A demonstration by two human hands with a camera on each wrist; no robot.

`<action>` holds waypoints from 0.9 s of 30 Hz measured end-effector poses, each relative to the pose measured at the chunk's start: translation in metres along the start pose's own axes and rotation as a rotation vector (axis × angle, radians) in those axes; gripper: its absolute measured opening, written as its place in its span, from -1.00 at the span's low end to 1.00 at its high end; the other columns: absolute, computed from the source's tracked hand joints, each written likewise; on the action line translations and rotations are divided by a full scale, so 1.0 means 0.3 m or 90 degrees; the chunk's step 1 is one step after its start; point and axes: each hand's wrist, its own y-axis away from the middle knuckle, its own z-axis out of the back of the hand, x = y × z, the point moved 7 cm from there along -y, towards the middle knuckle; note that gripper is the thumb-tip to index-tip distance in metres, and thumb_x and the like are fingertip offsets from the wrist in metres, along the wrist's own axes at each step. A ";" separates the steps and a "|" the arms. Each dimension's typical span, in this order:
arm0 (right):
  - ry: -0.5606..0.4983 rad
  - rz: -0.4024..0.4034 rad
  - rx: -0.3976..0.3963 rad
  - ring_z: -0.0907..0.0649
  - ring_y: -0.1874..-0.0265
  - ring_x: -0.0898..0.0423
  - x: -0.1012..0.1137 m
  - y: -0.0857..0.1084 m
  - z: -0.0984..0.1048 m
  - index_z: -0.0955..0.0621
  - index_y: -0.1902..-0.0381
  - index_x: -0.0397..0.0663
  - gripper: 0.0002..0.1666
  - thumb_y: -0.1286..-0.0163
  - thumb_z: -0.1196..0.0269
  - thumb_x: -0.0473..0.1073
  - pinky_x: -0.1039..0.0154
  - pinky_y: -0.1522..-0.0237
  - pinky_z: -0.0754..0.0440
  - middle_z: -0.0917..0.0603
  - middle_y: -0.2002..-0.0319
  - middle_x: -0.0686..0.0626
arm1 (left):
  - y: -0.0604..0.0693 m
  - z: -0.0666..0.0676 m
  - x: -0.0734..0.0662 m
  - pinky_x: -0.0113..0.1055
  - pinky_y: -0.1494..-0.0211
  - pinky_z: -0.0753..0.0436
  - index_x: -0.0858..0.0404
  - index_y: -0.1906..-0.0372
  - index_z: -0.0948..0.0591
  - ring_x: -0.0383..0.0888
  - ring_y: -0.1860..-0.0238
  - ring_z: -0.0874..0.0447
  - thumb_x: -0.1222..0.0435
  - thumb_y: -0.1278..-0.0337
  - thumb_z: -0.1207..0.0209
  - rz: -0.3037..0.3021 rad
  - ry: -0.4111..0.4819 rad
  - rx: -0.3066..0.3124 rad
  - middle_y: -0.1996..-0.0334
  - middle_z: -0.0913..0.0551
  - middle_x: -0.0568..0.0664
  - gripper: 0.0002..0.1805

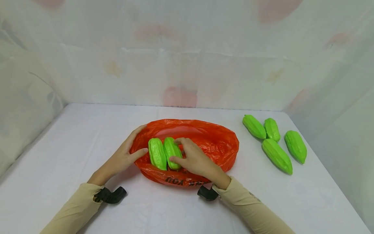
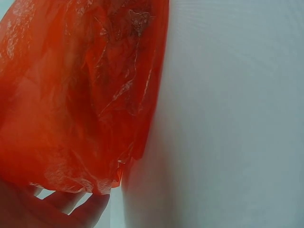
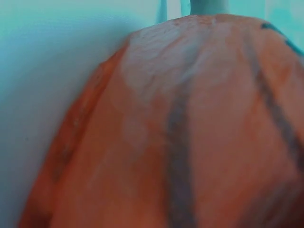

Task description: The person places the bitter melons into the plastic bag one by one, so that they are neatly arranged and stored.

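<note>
A red plastic bag (image 1: 204, 130) lies with its mouth wide and facing up on the white table. Two bright green ridged gourds sit side by side inside it, the left gourd (image 1: 157, 154) and the right gourd (image 1: 170, 152). My right hand (image 1: 194, 157) reaches over the near rim and grips the right gourd between thumb and fingers. At the bag's left side, my left hand (image 1: 124, 154) holds the rim, thumb inside and close to the left gourd. Its fingers lie along the outside of the red plastic (image 2: 71, 118). The right wrist view shows only the bag's printed outer wall (image 3: 142, 133), blurred.
Several more green gourds (image 1: 277, 156) lie on the table to the right of the bag. A pale patterned sheet (image 1: 146, 74) hangs behind the table (image 1: 73, 146). Black wrist-worn pieces (image 1: 112, 195) jut out beneath both cuffs.
</note>
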 end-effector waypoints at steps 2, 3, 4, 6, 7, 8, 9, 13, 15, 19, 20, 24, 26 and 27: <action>0.007 -0.001 0.001 -0.56 0.00 0.08 -0.001 0.000 0.001 -0.37 -0.37 -0.07 -0.25 -0.34 -0.34 0.08 0.18 0.02 -0.65 -0.51 -0.21 -0.05 | 0.000 0.000 0.001 0.36 -0.40 -0.25 -0.08 -0.57 -0.02 0.19 -0.51 -0.12 0.29 -0.36 -0.12 0.001 -0.003 0.000 -0.55 -0.10 0.05 -0.19; 0.011 -0.003 0.000 -0.55 0.00 0.08 -0.002 0.001 0.001 -0.37 -0.37 -0.06 -0.25 -0.33 -0.34 0.08 0.18 0.02 -0.65 -0.51 -0.20 -0.05 | 0.000 -0.001 0.001 0.36 -0.40 -0.26 -0.08 -0.57 -0.02 0.19 -0.51 -0.12 0.29 -0.36 -0.12 0.001 -0.004 0.000 -0.55 -0.10 0.05 -0.20; 0.013 -0.004 0.001 -0.55 -0.01 0.08 -0.002 0.001 0.002 -0.37 -0.37 -0.06 -0.25 -0.33 -0.34 0.08 0.17 0.00 -0.65 -0.51 -0.20 -0.04 | 0.000 -0.001 0.002 0.37 -0.40 -0.25 -0.08 -0.57 -0.02 0.19 -0.51 -0.12 0.28 -0.36 -0.12 0.002 -0.005 0.000 -0.55 -0.10 0.05 -0.20; 0.019 -0.004 0.002 -0.54 -0.01 0.07 -0.002 0.001 0.004 -0.37 -0.37 -0.05 -0.25 -0.33 -0.34 0.08 0.15 -0.01 -0.64 -0.51 -0.21 -0.05 | 0.001 -0.001 0.002 0.37 -0.40 -0.25 -0.08 -0.57 -0.02 0.20 -0.51 -0.12 0.28 -0.36 -0.12 0.002 -0.008 -0.001 -0.55 -0.10 0.05 -0.20; 0.021 -0.005 0.002 -0.54 -0.02 0.06 -0.002 0.001 0.004 -0.37 -0.37 -0.06 -0.25 -0.33 -0.35 0.08 0.14 -0.02 -0.63 -0.51 -0.21 -0.05 | 0.001 -0.001 0.001 0.38 -0.40 -0.25 -0.08 -0.57 -0.02 0.20 -0.51 -0.12 0.28 -0.36 -0.12 0.001 -0.008 -0.002 -0.55 -0.10 0.05 -0.20; 0.023 -0.004 0.003 -0.54 -0.02 0.06 -0.003 0.001 0.005 -0.37 -0.37 -0.06 -0.25 -0.33 -0.35 0.07 0.14 -0.03 -0.63 -0.51 -0.22 -0.05 | 0.001 -0.001 0.001 0.38 -0.40 -0.25 -0.08 -0.57 -0.02 0.20 -0.51 -0.12 0.28 -0.36 -0.12 0.001 -0.009 -0.002 -0.55 -0.10 0.05 -0.20; 0.025 -0.004 0.003 -0.55 -0.03 0.06 -0.003 0.001 0.006 -0.38 -0.37 -0.06 -0.25 -0.33 -0.35 0.07 0.13 -0.03 -0.63 -0.51 -0.23 -0.06 | 0.001 -0.001 0.000 0.38 -0.40 -0.25 -0.07 -0.57 -0.03 0.20 -0.51 -0.12 0.28 -0.35 -0.12 0.001 -0.009 -0.003 -0.55 -0.10 0.05 -0.20; 0.031 -0.003 0.006 -0.55 -0.03 0.04 -0.002 0.002 0.009 -0.38 -0.36 -0.07 -0.25 -0.32 -0.35 0.07 0.14 -0.02 -0.62 -0.52 -0.20 -0.06 | 0.001 0.000 -0.002 0.37 -0.40 -0.25 -0.07 -0.57 -0.03 0.20 -0.51 -0.12 0.29 -0.35 -0.12 -0.002 -0.009 -0.004 -0.55 -0.10 0.05 -0.19; 0.034 -0.002 0.003 -0.55 -0.03 0.03 -0.001 0.003 0.012 -0.39 -0.36 -0.08 -0.25 -0.32 -0.36 0.07 0.13 -0.02 -0.62 -0.52 -0.20 -0.06 | 0.001 0.000 -0.002 0.37 -0.40 -0.26 -0.07 -0.58 -0.03 0.20 -0.51 -0.12 0.30 -0.35 -0.12 -0.003 -0.009 -0.004 -0.55 -0.10 0.05 -0.19; 0.041 -0.003 -0.002 -0.55 -0.06 0.00 0.002 0.005 0.017 -0.40 -0.36 -0.08 -0.26 -0.32 -0.36 0.05 0.10 -0.06 -0.61 -0.52 -0.22 -0.07 | 0.001 0.001 -0.002 0.33 -0.41 -0.26 -0.06 -0.58 -0.03 0.17 -0.51 -0.14 0.32 -0.34 -0.13 -0.006 -0.005 -0.005 -0.55 -0.11 0.05 -0.19; 0.043 -0.003 -0.002 -0.55 -0.08 0.00 0.002 0.005 0.018 -0.40 -0.36 -0.08 -0.26 -0.32 -0.36 0.05 0.09 -0.08 -0.61 -0.52 -0.24 -0.07 | 0.001 0.002 -0.002 0.31 -0.42 -0.26 -0.06 -0.58 -0.03 0.17 -0.50 -0.14 0.32 -0.34 -0.13 -0.007 -0.004 -0.006 -0.55 -0.12 0.05 -0.18; 0.045 -0.007 -0.002 -0.55 -0.13 -0.02 0.000 0.003 0.018 -0.40 -0.36 -0.07 -0.27 -0.32 -0.36 0.04 0.06 -0.13 -0.59 -0.50 -0.28 -0.06 | 0.000 0.002 -0.001 0.29 -0.43 -0.25 -0.05 -0.57 -0.03 0.16 -0.50 -0.15 0.34 -0.33 -0.14 -0.011 -0.002 -0.006 -0.54 -0.12 0.06 -0.18; 0.040 -0.008 -0.002 -0.55 -0.14 -0.02 0.000 0.002 0.016 -0.40 -0.36 -0.07 -0.27 -0.32 -0.36 0.04 0.06 -0.14 -0.59 -0.50 -0.28 -0.05 | 0.000 0.002 0.000 0.29 -0.43 -0.24 -0.05 -0.57 -0.04 0.16 -0.50 -0.14 0.33 -0.33 -0.14 -0.011 -0.002 -0.006 -0.55 -0.12 0.06 -0.18; 0.034 -0.009 -0.002 -0.55 -0.13 -0.01 0.000 0.002 0.015 -0.41 -0.35 -0.07 -0.28 -0.33 -0.36 0.04 0.07 -0.13 -0.60 -0.51 -0.28 -0.05 | 0.000 0.002 0.001 0.30 -0.43 -0.24 -0.05 -0.57 -0.04 0.17 -0.50 -0.14 0.33 -0.33 -0.14 -0.012 -0.002 -0.007 -0.55 -0.12 0.07 -0.18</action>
